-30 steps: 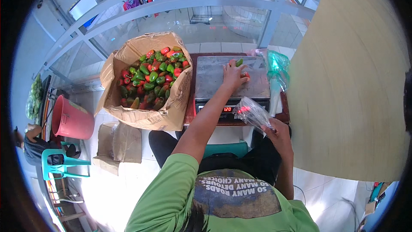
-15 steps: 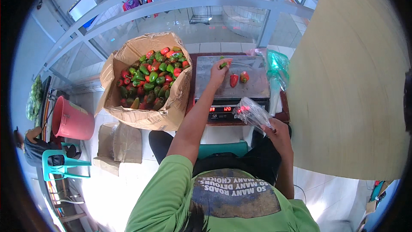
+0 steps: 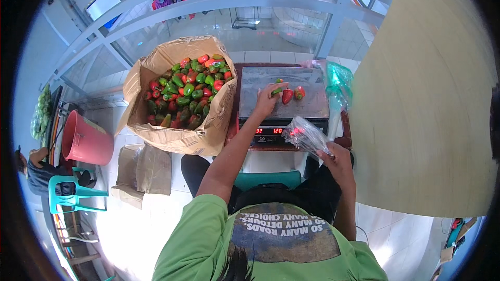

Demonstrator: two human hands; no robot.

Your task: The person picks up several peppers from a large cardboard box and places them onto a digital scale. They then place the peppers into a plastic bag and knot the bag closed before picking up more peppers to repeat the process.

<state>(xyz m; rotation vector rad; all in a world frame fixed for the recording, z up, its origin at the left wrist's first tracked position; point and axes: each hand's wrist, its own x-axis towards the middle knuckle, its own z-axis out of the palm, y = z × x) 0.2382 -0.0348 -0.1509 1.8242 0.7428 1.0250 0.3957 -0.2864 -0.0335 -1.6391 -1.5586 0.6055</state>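
My left hand (image 3: 265, 101) is over the left side of the metal scale platform (image 3: 312, 75), fingers closed on a green pepper (image 3: 276, 91). A red pepper (image 3: 287, 97) and a mottled red one (image 3: 299, 93) lie on the platform beside it; a small green piece shows just behind my fingers. Below, at the lit scale display, a crumpled clear plastic bag (image 3: 303, 134) is gripped by my right hand (image 3: 337, 162), which is low at the right.
A large cardboard box (image 3: 203, 140) of red and green peppers is at left, plastic bags (image 3: 337, 83) at right, beside a tall plywood panel (image 3: 422, 104). A pink bucket (image 3: 86, 138), turquoise chair (image 3: 75, 192), flattened cardboard (image 3: 140, 177) and another person (image 3: 39, 169) are at left; railing behind.
My left hand moved leftward off the red peppers, uncovering them, then down slightly toward me with the green pepper. My right hand and the bag have stayed in about the same place.
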